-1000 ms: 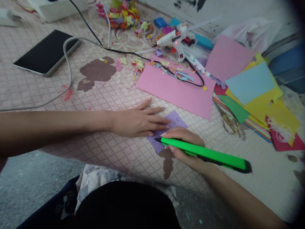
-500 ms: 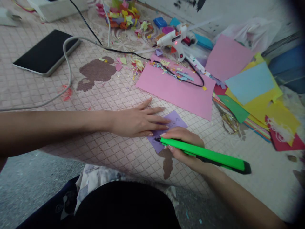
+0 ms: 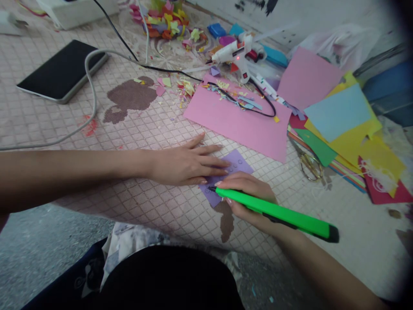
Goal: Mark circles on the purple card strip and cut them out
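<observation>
A small purple sheet (image 3: 239, 160) with a row of small dark circles lies on the patterned tablecloth. My left hand (image 3: 183, 165) rests flat with fingers spread, its fingertips over the sheet and holding it down. A long green utility knife (image 3: 274, 210) with a black end is in my right hand (image 3: 248, 193), fingers wrapped round it near the front. Its dark, narrow tip touches or hovers just above the sheet's lower left part, close to a circle; I cannot tell which. The fingers of both hands hide part of the sheet.
Beyond my hands lies a large pink sheet (image 3: 238, 125) strewn with paper scraps and a black cable. A white glue gun (image 3: 237, 56) with a lit red light stands behind it. Scissors (image 3: 310, 165) and coloured sheets (image 3: 338, 112) are at right, a black tablet (image 3: 61, 71) at left.
The knife's rear end has dipped slightly, and its tip has shifted a little to the left with my right hand. My left hand stays put.
</observation>
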Action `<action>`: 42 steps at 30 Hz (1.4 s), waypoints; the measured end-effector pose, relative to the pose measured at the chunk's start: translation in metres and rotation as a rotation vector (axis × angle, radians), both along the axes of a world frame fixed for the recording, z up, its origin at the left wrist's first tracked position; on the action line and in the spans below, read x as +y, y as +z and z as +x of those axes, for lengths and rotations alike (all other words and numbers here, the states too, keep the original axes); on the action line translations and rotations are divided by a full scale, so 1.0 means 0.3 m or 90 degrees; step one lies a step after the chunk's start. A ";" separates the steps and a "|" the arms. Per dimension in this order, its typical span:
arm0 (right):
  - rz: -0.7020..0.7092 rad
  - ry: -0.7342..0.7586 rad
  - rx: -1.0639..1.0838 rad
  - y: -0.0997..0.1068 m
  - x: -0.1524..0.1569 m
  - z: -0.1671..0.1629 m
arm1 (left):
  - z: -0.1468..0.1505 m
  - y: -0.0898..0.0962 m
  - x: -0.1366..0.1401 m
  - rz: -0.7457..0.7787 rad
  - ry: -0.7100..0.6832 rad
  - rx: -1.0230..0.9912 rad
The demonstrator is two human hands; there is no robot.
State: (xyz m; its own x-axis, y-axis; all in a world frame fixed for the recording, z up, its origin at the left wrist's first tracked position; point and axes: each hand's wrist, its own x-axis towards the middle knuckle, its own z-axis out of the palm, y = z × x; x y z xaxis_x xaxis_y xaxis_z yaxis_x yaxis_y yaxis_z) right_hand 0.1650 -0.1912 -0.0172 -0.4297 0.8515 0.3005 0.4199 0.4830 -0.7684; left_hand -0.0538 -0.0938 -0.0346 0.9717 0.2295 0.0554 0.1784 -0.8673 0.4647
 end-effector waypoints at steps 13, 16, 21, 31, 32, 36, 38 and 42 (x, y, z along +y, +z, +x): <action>-0.017 -0.037 0.044 -0.004 -0.013 0.004 | -0.001 -0.002 -0.004 0.043 0.001 0.011; -0.013 -0.044 0.044 -0.007 -0.019 0.000 | 0.000 0.004 -0.006 0.051 0.003 0.044; 0.000 -0.047 0.043 -0.014 -0.020 -0.002 | 0.001 0.007 -0.008 0.061 0.004 0.054; 0.003 -0.042 0.032 -0.014 -0.020 -0.003 | 0.000 0.006 -0.008 0.050 0.011 0.029; 0.007 -0.044 0.029 -0.014 -0.020 -0.004 | -0.001 0.005 -0.008 0.052 0.010 0.030; 0.014 -0.046 0.023 -0.019 -0.021 -0.002 | -0.002 0.003 -0.008 0.060 0.005 0.029; 0.008 -0.040 0.027 -0.022 -0.021 0.002 | -0.001 0.003 -0.008 0.059 0.007 0.021; 0.007 -0.041 0.029 -0.020 -0.021 0.001 | 0.001 0.002 -0.007 0.051 0.008 0.019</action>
